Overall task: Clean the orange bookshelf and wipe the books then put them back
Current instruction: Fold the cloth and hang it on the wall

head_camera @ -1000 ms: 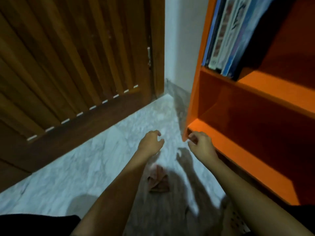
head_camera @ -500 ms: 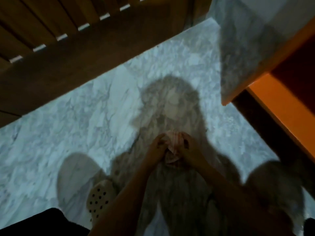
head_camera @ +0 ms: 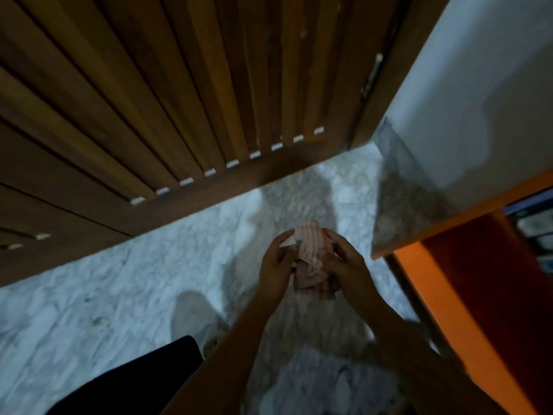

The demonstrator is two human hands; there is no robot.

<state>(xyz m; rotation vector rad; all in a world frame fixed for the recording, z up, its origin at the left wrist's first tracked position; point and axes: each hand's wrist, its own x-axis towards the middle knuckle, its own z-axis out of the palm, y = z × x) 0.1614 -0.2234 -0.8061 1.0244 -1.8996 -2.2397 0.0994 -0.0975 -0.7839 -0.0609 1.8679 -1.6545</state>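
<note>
While raised above the floor, left hand (head_camera: 275, 265) and right hand (head_camera: 344, 262) grip striped cloth (head_camera: 309, 253).

Books (head_camera: 535, 232) cut off at right edge, blurred; cloth (head_camera: 311, 253) partly hidden behind right hand (head_camera: 344, 265).

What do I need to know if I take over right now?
Left hand: pinches the pink-and-white striped cloth.
Right hand: grips the same cloth, bunched between both hands above the white marble floor.
The orange bookshelf is to the right; some books stand in it at the frame's edge.
Done: the cloth is in hand. Whether anything has been wiped cannot be told.
Left: probably wiping the shelf and the books, then putting them back.
</note>
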